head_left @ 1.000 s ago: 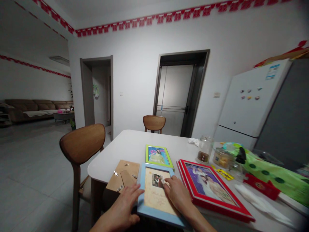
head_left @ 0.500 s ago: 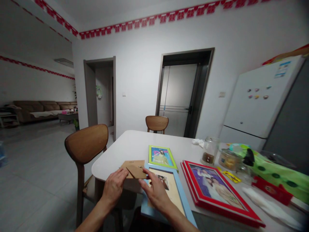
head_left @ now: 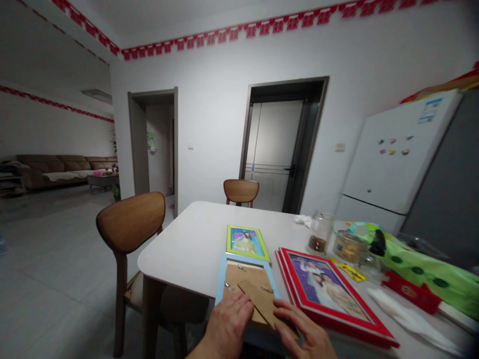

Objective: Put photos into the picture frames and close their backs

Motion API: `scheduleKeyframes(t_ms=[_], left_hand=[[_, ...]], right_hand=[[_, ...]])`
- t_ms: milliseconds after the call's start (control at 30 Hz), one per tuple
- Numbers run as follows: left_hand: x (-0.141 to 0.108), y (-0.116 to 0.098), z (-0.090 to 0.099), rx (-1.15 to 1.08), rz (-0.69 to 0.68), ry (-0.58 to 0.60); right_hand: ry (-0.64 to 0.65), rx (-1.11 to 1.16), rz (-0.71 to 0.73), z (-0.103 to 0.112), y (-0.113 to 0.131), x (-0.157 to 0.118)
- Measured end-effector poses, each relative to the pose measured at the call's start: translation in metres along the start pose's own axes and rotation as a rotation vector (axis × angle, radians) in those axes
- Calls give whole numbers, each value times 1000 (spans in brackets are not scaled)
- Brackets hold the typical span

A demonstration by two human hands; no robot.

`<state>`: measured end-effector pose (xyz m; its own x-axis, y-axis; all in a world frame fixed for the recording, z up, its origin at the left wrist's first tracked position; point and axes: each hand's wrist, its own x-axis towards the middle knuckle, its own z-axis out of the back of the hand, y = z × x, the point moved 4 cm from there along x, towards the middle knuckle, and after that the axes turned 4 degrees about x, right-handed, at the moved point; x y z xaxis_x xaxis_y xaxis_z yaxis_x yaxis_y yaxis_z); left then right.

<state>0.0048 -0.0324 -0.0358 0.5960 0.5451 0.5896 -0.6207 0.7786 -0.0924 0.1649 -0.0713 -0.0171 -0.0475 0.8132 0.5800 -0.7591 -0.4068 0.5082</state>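
A brown backing board (head_left: 232, 277) with metal clips and a slanting stand leg (head_left: 258, 300) lies over the opening of a light blue picture frame (head_left: 220, 279), covering the cream sheet inside. My left hand (head_left: 229, 321) holds the board at its near left part, fingers close together by the leg. On the other side, my right hand (head_left: 301, 329) grips near the leg's lower right end, its thumb and fingers bent. The board's near edge is hidden behind my hands. Just beyond is a green picture frame (head_left: 267, 252) with a photo.
Stacked red picture frames (head_left: 337, 291) lie to the right. Behind them stand a glass jar (head_left: 321, 234), a food container (head_left: 349, 247), a green bag (head_left: 422, 262) and a red box (head_left: 409, 294). One wooden chair (head_left: 130, 222) is at the table's left, another chair (head_left: 241, 191) beyond.
Both hands have brought the backing board right and down, from above the table's edge onto the blue frame. The view has shifted slightly.
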Motion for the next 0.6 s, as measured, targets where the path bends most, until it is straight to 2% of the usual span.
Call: scheduleKeyframes(t_ms=[133,333,600], left_hand=[[6,1,-8,-58,55,117],[19,-7,8,-266,51,290],[-13,19,9,-237,143,389]], right_hand=[[61,-48,-49,-20,-20,-1],[150,-177,-62,-35,-26,6],[205,-232,-83,-34,-17,18]])
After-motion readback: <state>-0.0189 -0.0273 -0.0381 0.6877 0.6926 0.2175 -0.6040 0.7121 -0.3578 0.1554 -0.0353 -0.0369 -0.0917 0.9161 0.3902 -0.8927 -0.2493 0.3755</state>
